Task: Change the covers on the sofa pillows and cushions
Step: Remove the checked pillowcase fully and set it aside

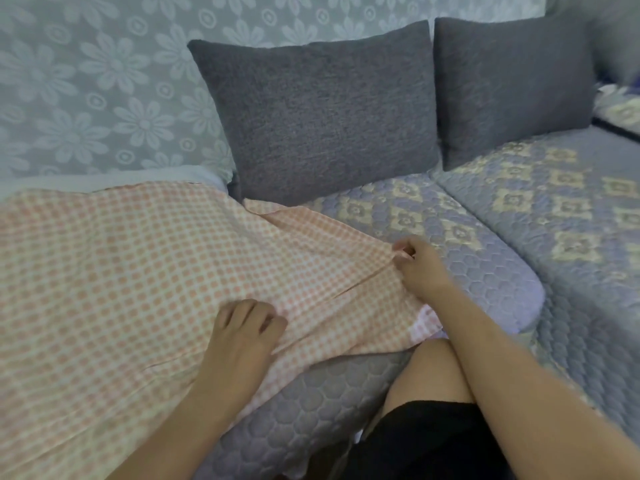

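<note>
A pink and white checked cover (138, 271) lies spread over the left part of the sofa seat. My left hand (242, 330) rests on it near its front edge, fingers curled and pinching the cloth. My right hand (415, 265) pinches the cover's right edge between thumb and fingers, where a fold runs across the fabric. Two dark grey pillows lean upright against the backrest: one (325, 112) in the middle, the other (512, 84) to its right.
The sofa seat (485, 271) wears a quilted blue cover with cream diamond motifs. A pale blue flowered cloth (86, 81) covers the backrest. My bare knee and black shorts (426, 427) are at the bottom. More patterned fabric (620, 109) lies at the far right.
</note>
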